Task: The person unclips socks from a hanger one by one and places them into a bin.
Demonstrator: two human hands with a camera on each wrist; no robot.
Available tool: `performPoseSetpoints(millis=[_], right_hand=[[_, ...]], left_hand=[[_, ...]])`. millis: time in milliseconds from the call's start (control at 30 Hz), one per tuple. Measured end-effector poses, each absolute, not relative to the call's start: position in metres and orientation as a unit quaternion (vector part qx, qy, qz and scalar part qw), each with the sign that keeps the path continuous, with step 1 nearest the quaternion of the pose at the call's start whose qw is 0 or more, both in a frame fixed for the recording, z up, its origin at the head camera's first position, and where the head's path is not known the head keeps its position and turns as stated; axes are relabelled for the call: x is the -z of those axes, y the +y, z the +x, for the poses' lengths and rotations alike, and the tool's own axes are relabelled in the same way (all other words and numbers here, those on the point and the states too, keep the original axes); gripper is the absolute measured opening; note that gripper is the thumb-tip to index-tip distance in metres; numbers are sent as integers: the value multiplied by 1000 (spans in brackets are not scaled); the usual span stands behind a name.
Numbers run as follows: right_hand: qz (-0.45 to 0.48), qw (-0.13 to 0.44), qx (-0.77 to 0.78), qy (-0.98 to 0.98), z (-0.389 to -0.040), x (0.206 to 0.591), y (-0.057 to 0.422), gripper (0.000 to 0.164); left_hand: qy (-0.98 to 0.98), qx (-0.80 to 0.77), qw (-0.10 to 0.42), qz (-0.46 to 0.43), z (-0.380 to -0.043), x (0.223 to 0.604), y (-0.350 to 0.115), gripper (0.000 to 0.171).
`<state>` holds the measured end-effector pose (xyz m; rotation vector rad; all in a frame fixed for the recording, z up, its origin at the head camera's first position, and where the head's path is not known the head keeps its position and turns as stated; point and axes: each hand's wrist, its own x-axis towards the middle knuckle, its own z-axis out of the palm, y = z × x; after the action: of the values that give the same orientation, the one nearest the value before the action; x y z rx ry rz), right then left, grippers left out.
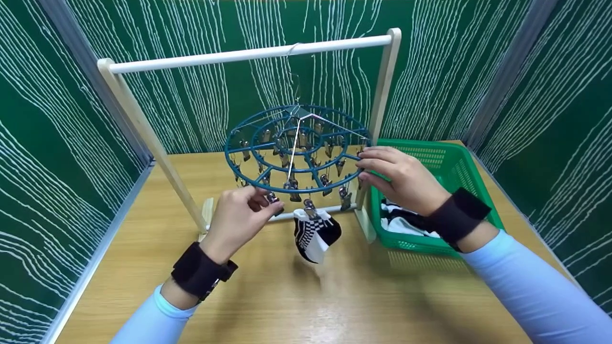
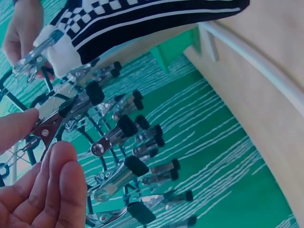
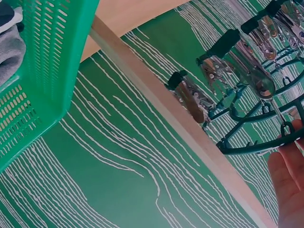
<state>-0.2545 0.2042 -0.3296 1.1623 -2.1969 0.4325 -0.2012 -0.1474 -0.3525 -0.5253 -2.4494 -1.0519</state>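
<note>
A round blue clip hanger with many metal clips hangs in front of me. My left hand is at its front left edge, pinching a metal clip between thumb and fingers; the same clip shows in the left wrist view. My right hand holds the hanger's right rim, thumb below and fingers above, and in the right wrist view its fingers meet the rim. A black and white checkered sock hangs from a clip on the front rim, right of my left hand.
The hanger hooks over the white bar of a wooden stand. Behind my right wrist, a green basket on the wooden table holds black, white and grey socks. Green walls with white lines stand around the table.
</note>
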Motion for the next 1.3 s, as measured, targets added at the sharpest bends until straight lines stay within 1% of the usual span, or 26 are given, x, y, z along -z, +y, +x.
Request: performPoseSetpoints(millis=[233,333,433,567,667,767,833,967,1167,1300], right_hand=[[431,317,-165,-828,-251,326,199,19],[428,318,-163,-830,-250,325,197,19],[425,319,-163,-831,-249,325,196,19],[423,323,-164,-830,-248,325,194,18],[422,327,-163,-830,-247,325,192,18],[419,331,-162,-830,-246,326,191,18],[417,334,-162,-830,-246,326,190,18],[415,339,-161,-829,-245,327,189,18],[413,339,-164,-829,-244,330,188,18],[413,341,-167,-828,-243,331,188,19]], left_hand=[[-867,368,279,-188,-199,356,-150,31],[-859,366,292,-205,-196,356,-148,35],[-852,372,278,-242,-193,356,-144,28],[-849,380,231,-285,-191,355,-137,16],[-855,372,205,-299,-191,354,-131,22],[-860,360,188,-309,-192,354,-127,31],[-862,355,179,-315,-194,354,-124,34],[-867,344,170,-318,-196,354,-122,32],[-871,352,150,-308,-197,352,-120,24],[-864,367,152,-310,-199,351,-118,21]])
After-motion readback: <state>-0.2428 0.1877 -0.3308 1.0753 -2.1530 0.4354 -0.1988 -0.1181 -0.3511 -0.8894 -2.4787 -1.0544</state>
